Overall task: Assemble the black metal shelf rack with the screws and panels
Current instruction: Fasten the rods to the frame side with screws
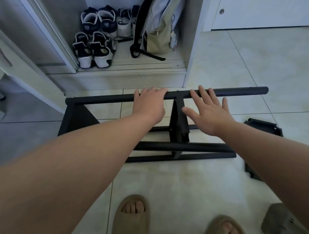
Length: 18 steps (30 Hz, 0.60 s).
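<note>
While the black rack frame (pixel 178 118) lay on its side on the pale tiled floor (pixel 259 59) at the centre of the frame, both bare arms reached forward to it from the lower edge. At the upper left, a white sliding door (pixel 47 29) stood open on a low closet recess. Inside it, pairs of dark and white shoes (pixel 94 48) sat heel-out, with a beige and blue backpack (pixel 159 28) leaning just to their right.

Below the closet step, the frame's top tube (pixel 106 98) ran across the middle of the picture, rising slightly toward the right. A triangular end panel (pixel 75 117) dropped from its left end. The left hand (pixel 149 104) gripped this tube, its fingers curled over the far side. Just right of that hand, an upright cross panel joined the tube to the lower tubes (pixel 202 147) resting on the tiles. The right hand (pixel 210 114) was open, its fingers straight and spread, with the fingertips lying on the tube just right of the cross panel.

Farther right, a loose black panel (pixel 263 126) lay flat on the floor, partly hidden by the right forearm. A white cupboard door (pixel 261 13) filled the upper right. Along the bottom edge, two tan slippers (pixel 131 220) stood on the tiles. A grey object (pixel 283 225) at the lower right was possibly a bag or cover; the view was too dim to tell.
</note>
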Each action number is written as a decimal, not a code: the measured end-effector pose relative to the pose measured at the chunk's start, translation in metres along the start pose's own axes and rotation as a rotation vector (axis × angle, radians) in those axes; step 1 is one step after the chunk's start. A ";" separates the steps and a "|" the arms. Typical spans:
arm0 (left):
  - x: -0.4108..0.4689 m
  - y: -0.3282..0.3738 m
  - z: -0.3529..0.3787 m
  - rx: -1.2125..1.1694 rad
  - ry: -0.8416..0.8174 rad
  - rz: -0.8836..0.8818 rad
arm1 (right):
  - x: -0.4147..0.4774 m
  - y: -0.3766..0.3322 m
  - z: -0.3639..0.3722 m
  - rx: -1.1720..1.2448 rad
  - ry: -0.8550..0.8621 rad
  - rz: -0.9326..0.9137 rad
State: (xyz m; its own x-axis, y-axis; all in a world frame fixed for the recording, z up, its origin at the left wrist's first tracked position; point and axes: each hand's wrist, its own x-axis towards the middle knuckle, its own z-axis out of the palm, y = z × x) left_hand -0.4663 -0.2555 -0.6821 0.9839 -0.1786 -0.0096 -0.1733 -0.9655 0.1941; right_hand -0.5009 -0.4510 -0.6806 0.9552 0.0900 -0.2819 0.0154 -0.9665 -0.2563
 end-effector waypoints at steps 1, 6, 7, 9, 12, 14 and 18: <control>0.003 -0.001 0.004 -0.003 -0.016 -0.001 | 0.007 0.000 0.002 0.002 -0.003 0.011; 0.001 -0.003 0.011 -0.014 -0.063 0.018 | 0.010 -0.001 0.003 0.004 -0.014 0.024; -0.004 -0.002 0.010 -0.044 -0.061 0.014 | 0.005 -0.002 0.000 0.027 -0.022 0.024; -0.017 0.002 0.006 -0.137 -0.007 0.012 | -0.011 -0.002 -0.003 0.076 -0.022 0.005; -0.039 0.015 0.001 -0.271 0.012 -0.007 | -0.044 -0.002 -0.003 0.146 0.010 -0.027; -0.047 0.026 -0.003 -0.418 -0.158 -0.099 | -0.066 -0.002 0.002 0.151 -0.008 -0.014; -0.050 0.040 -0.008 -0.602 -0.412 -0.208 | -0.089 -0.001 0.014 0.002 -0.086 -0.022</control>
State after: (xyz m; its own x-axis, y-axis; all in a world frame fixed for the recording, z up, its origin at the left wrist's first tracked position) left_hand -0.5223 -0.2835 -0.6663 0.8770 -0.1743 -0.4479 0.1848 -0.7380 0.6490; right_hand -0.5897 -0.4548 -0.6679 0.9257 0.1312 -0.3547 0.0352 -0.9637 -0.2646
